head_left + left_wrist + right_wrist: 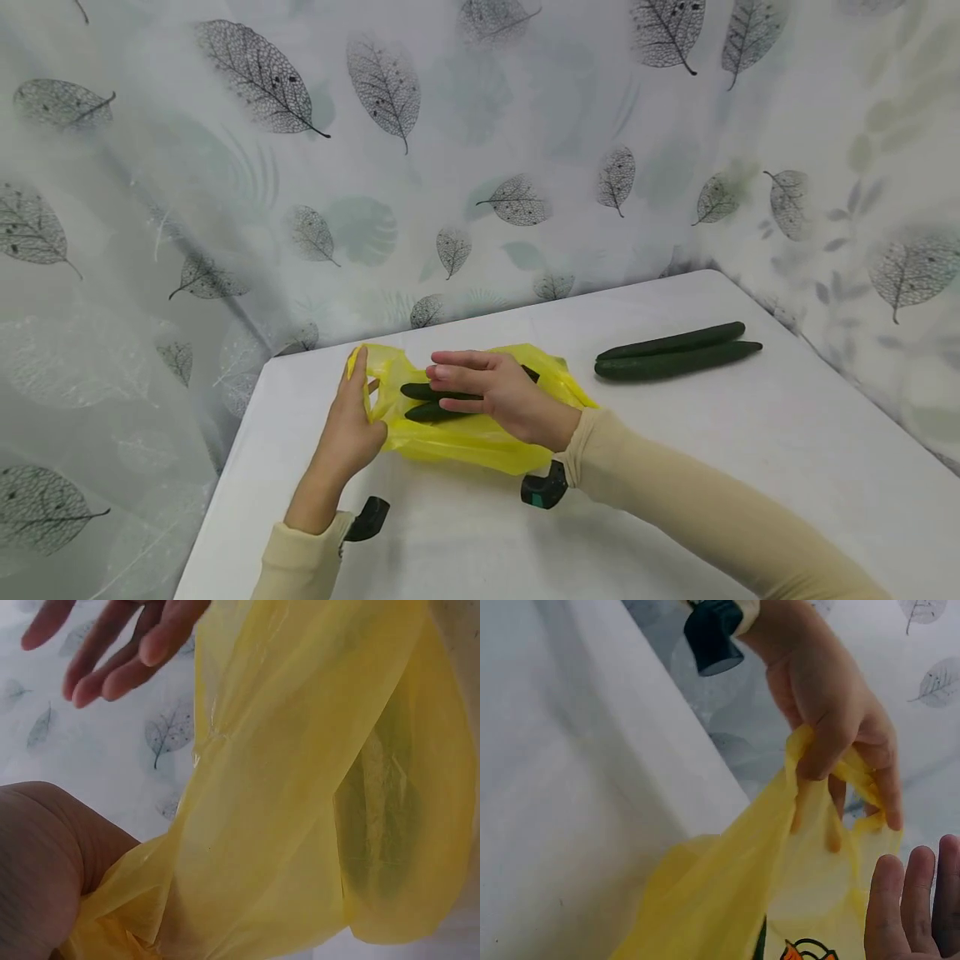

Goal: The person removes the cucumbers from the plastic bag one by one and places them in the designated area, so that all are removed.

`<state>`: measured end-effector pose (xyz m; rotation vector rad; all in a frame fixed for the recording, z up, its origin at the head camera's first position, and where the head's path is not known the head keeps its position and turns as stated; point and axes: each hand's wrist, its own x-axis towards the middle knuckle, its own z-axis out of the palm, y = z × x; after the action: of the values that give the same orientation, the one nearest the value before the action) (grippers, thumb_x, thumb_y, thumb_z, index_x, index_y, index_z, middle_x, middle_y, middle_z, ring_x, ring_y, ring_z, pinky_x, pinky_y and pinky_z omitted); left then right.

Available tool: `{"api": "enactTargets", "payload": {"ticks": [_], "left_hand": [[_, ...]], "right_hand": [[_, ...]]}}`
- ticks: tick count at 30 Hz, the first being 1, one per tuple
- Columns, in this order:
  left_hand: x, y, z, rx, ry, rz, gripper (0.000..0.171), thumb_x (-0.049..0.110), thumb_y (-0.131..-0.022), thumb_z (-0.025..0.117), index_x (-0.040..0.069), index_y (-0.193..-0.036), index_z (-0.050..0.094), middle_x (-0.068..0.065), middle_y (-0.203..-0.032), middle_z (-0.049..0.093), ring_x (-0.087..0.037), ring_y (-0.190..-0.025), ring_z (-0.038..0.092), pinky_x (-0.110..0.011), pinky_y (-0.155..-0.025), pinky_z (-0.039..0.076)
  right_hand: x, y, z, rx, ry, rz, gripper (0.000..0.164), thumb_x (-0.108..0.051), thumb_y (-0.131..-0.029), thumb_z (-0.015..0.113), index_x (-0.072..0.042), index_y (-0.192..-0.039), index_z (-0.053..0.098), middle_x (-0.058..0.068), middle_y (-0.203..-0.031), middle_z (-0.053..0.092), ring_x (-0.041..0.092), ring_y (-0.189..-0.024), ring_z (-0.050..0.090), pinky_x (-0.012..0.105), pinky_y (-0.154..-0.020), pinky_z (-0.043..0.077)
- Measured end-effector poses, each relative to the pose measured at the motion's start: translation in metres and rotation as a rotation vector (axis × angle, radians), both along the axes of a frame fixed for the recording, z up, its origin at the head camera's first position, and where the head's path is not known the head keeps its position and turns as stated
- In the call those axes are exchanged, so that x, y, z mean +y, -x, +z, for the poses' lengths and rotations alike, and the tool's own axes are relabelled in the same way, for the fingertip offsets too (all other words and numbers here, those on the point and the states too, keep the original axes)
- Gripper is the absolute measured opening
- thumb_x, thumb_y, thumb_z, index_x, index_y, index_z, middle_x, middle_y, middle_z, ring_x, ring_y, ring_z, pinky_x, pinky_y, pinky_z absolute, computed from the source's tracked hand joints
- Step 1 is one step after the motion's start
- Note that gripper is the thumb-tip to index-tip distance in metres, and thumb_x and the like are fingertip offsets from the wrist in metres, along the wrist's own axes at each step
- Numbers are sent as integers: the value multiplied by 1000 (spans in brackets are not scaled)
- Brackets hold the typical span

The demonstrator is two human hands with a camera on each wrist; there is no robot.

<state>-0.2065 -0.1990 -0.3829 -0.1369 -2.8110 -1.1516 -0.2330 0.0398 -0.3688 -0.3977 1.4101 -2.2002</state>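
Observation:
My left hand (354, 427) holds the handle end of a yellow plastic bag (465, 450). In the right wrist view, the thumb and fingers of the left hand (836, 712) grip the bag's edge, some fingers inside it. Two dark green cucumbers (420, 390) lie in the bag's opening, partly covered by my right hand (504, 392). That hand is over the bag with its fingers extended, holding nothing. Through the thin plastic in the left wrist view, a green shape (379, 802) shows.
Two more cucumbers (678, 354) lie side by side on the white table (750, 450), right of the bag. A leaf-print curtain (450, 167) hangs behind the table and along its sides. Dark wrist cameras (545, 485) sit near both sleeves.

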Motion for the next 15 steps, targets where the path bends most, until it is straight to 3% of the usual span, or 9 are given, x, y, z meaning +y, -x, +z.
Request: {"api": "enactTargets", "payload": {"ticks": [7,15], "left_hand": [[1,1,1,23,-2,-16,106,-22,-70,46,7,-163,4,-12,-168,3,-38,-139,43,-44,-92,49],[0,0,0,18,-2,-21,107,-22,-70,46,7,-163,4,-12,-168,2,-38,-139,43,-44,-92,49]], "right_hand": [[-4,6,-19,18,-115,7,43,-13,-97,68,1,-137,61,13,-130,66,26,-121,63,47,-101,47],[-7,15,-34,185,-343,-18,50,-21,-92,75,-5,-138,63,10,-128,68,19,-117,64,41,-99,49]]}}
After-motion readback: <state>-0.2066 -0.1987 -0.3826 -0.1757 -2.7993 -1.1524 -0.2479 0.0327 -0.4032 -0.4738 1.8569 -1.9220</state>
